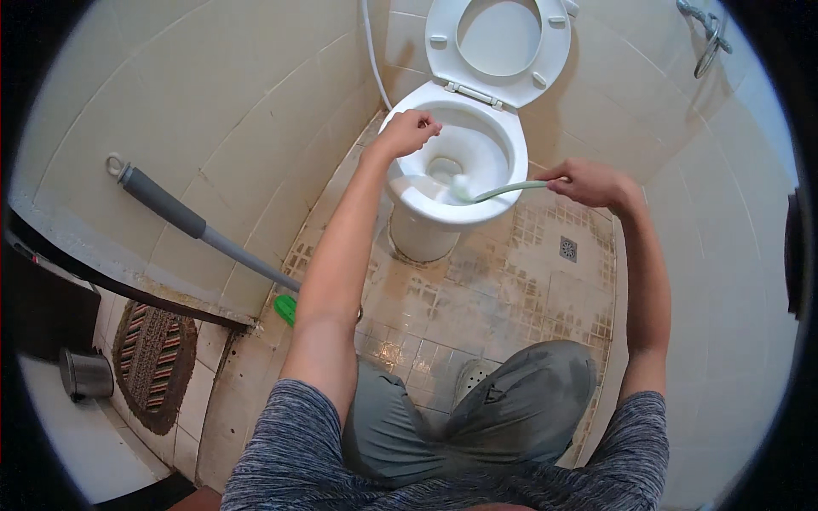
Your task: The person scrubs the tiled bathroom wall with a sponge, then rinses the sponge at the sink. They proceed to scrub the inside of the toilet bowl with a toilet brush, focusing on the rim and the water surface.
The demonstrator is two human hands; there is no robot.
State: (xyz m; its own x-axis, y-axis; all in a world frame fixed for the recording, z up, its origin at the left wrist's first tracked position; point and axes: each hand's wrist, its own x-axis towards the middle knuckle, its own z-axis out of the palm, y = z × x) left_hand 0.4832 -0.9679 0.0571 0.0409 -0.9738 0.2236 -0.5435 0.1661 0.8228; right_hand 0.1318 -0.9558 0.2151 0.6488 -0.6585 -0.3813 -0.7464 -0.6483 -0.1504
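My right hand [588,183] grips the handle of a pale green toilet brush [511,188]. The white bristle head rests inside the front of the bowl, against or close to its inner wall. Over the left rim of the white toilet bowl [473,216] hovers my left hand [409,133], its fingers curled in and nothing visible in them. A little water shows at the bottom of the bowl. The toilet seat [441,25] is raised and leans back together with the lid [498,38].
A grey mop handle [166,203] leans at the left, near a green plastic piece [285,309]. Stained floor tiles hold a drain [568,249]. Beyond the threshold lie a striped mat [155,364] and a metal pot [88,375]. A metal tap [706,29] is on the right wall.
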